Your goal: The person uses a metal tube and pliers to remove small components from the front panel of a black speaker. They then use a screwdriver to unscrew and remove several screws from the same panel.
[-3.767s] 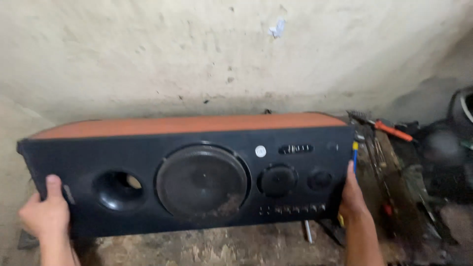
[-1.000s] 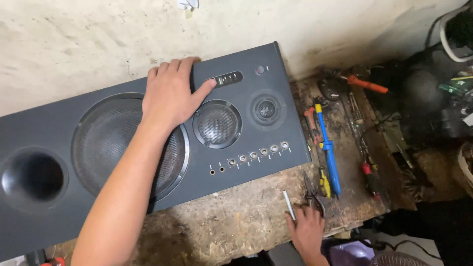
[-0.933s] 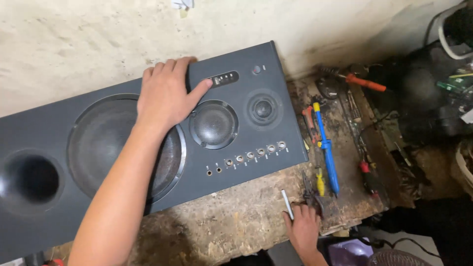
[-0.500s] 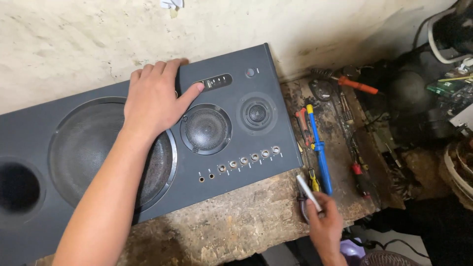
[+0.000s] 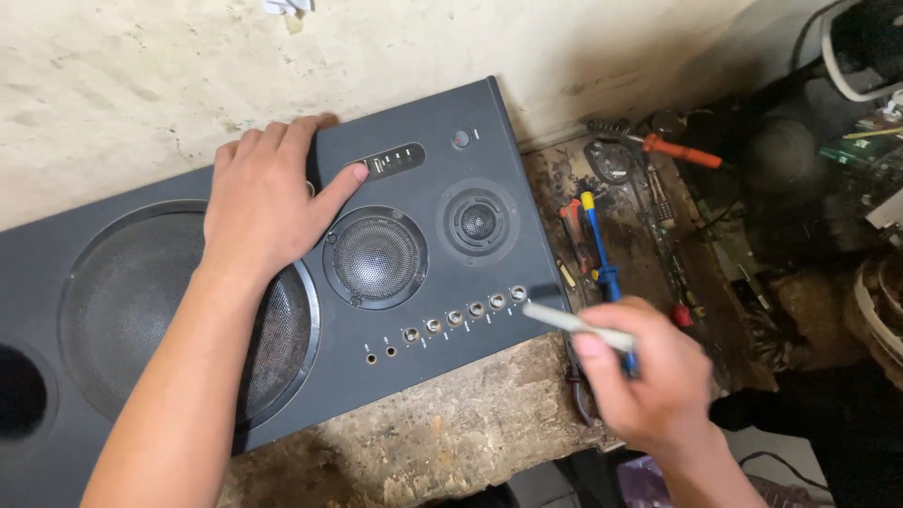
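Head view: right hand (image 5: pixel 654 376) has lifted a pale tool (image 5: pixel 576 325) toward the speaker (image 5: pixel 414 273).

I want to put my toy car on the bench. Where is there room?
The best bare patch is the rough wooden bench top in front of the black speaker box, between the left arm and the right hand holding a thin grey tool. Right of the box it is crowded: a blue screwdriver, an orange-handled tool and more tools.

Dark grey speaker cabinet (image 5: pixel 442 273), blue-handled screwdriver (image 5: pixel 597 245), orange-handled tool (image 5: pixel 682 150), cream mottled wall (image 5: pixel 141 75)
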